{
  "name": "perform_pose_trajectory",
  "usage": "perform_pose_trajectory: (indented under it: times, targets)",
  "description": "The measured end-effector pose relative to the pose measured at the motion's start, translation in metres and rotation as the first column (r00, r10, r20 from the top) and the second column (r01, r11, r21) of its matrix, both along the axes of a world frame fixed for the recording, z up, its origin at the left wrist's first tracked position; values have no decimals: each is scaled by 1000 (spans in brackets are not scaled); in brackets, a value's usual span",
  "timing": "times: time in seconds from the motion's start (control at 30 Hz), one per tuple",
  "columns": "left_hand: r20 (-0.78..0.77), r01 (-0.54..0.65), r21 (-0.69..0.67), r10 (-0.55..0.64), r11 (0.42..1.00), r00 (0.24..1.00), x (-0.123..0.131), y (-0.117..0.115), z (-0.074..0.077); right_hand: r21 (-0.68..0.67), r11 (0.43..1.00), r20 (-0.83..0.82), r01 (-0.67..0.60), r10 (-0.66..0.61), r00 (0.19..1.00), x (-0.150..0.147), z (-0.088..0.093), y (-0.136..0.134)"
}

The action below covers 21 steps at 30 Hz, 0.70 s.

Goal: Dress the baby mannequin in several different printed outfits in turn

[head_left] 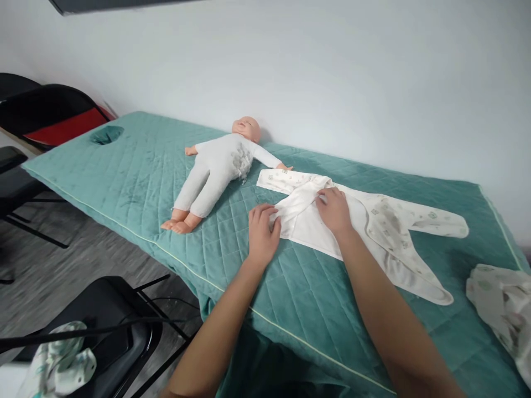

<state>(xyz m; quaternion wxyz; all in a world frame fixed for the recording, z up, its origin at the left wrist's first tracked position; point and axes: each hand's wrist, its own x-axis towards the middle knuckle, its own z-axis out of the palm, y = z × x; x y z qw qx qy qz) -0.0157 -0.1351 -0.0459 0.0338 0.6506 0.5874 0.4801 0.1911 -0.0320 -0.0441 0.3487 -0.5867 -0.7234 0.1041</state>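
Observation:
A white baby top (pixel 319 228) with a small printed pattern lies spread on the bed, its front flaps folded open and its sleeves stretched out. My left hand (pixel 264 231) is at the top's left edge, thumb and fingers curled on the cloth there. Over the middle of the top, my right hand (pixel 334 209) has its fingertips closed on a fold of the fabric. A baby doll (pixel 222 157) in a white body lies on its back to the left, one hand close to a sleeve.
The green quilted bed (pixel 136 160) stands against a white wall and has a face hole (pixel 107 135) at its far left. Bunched patterned cloth (pixel 504 304) lies at the right. A black chair (pixel 112 309) at lower left carries more cloth (pixel 62 362). Other chairs (pixel 53 110) stand beyond.

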Motion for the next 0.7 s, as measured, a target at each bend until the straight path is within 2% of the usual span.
perform_pose_trajectory:
  times: [0.07,0.17,0.27,0.4,0.5,0.6,0.7]
  targets:
    - [-102,6,-79,-15,997,995,3,2,0,-26,1000,92,-15,18,996,-1,0,-2]
    - [-167,-71,-188,40,980,985,6,6,-1,-48,999,127,-23,29,992,-4,0,-4]
    - [-174,-146,-236,106,961,979,6,6,-2,-57,997,99,-55,61,993,-3,-1,-2]
    - [-154,-205,-275,168,939,974,6,5,-2,-53,985,15,-167,168,986,1,-4,5]
    - [-193,-252,-300,201,920,961,6,15,0,-50,981,-22,-185,184,983,2,-6,9]
    - [-209,-288,-317,229,904,951,5,37,2,0,991,-54,-131,131,990,4,-6,8]
    - [-150,-194,-337,151,921,977,2,60,2,52,998,-71,30,-27,997,11,-5,3]
